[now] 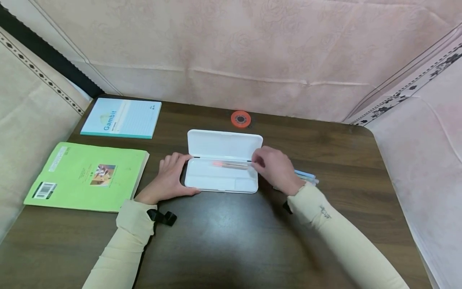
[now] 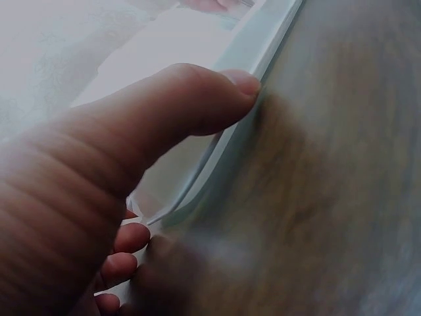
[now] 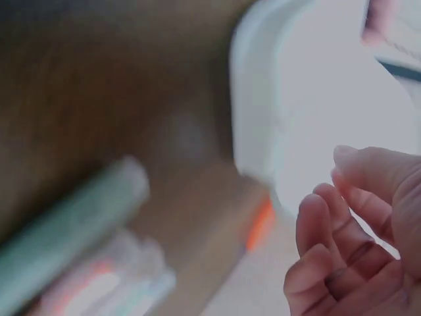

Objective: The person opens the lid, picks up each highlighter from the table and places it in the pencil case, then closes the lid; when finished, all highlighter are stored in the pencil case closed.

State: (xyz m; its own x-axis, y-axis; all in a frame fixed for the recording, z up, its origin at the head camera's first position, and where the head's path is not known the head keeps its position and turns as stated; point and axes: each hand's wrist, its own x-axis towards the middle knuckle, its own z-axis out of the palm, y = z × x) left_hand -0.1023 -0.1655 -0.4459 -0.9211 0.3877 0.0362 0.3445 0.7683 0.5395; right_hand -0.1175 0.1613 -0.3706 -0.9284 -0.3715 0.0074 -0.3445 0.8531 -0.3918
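Observation:
An open white pencil case lies on the table with its lid raised at the back. My left hand steadies its left end, thumb along the front edge and fingers by the back corner; in the left wrist view the thumb lies across the rim. At the right end my right hand pinches a clear pen with a pinkish tip, which extends leftward over the tray. In the right wrist view the thumb and index finger come together, but the pen cannot be made out against the white glare.
Several pens lie right of the case, partly behind my right wrist. An orange-red ring-shaped roll sits behind the lid. To the left are a light blue notebook and a green book. Pale curtains surround the table.

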